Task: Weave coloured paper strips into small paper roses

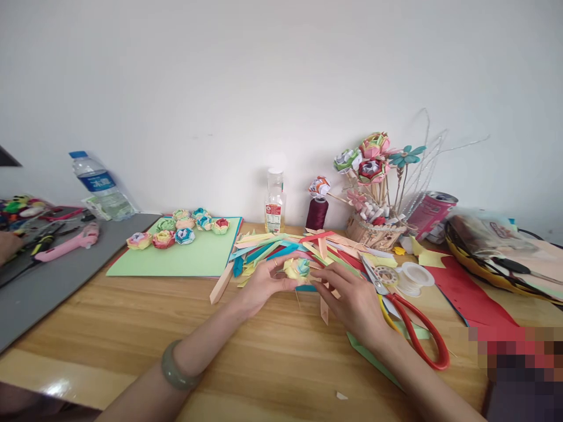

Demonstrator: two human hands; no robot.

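A small folded paper flower (297,268) in yellow and teal is held between both hands above the wooden table (246,363). My left hand (266,282) grips its left side with thumb and fingers. From the right, my right hand (349,296) has its fingers closed at the flower's edge. Just behind the hands lies a heap of coloured folded paper strips (264,249). Several finished paper flowers (163,239) rest on a green sheet (176,262) at the left.
Red-handled scissors (417,328) and a white spool (416,275) lie right of my right hand. Behind stand a glass bottle (275,205), a dark thread cone (317,214) and a flower basket (376,234). A pink glue gun (70,243) lies far left.
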